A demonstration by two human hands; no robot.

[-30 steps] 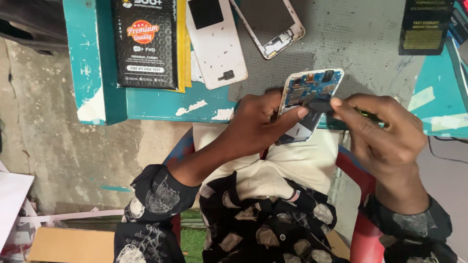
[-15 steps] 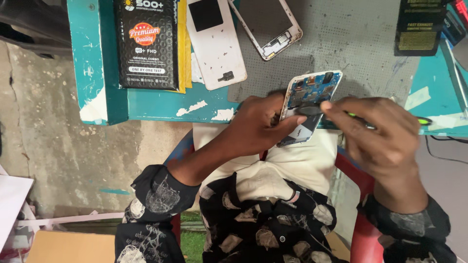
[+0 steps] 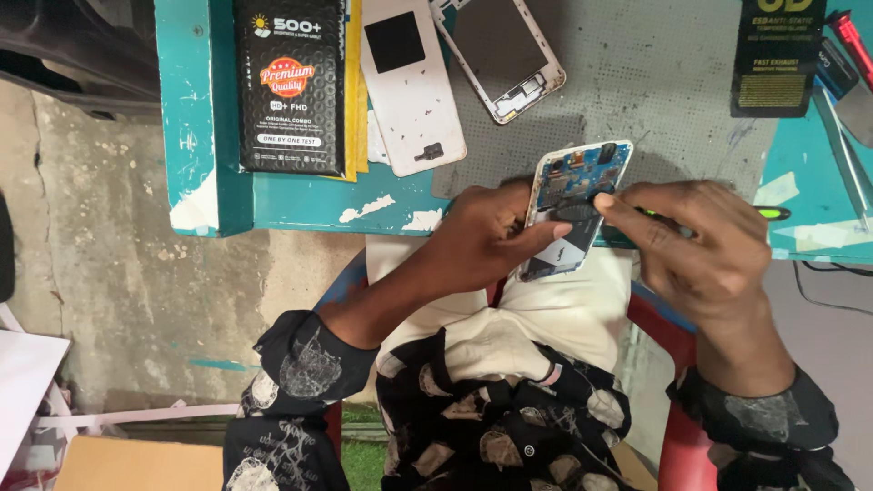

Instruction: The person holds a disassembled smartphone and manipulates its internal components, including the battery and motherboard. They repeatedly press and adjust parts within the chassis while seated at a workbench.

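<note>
An opened phone with its blue circuit board showing is held over the near edge of the teal table. My left hand grips it from the left, thumb across its lower half. My right hand pinches a thin tool with a green handle, whose tip rests on the board near the phone's middle.
On the grey mat lie a white back cover and a bare phone frame. A black box sits to the left, another black package and a red tool at the far right. A red chair is under me.
The phone and both hands have stayed nearly in place. My right hand's fingers have shifted slightly on the tool against the board.
</note>
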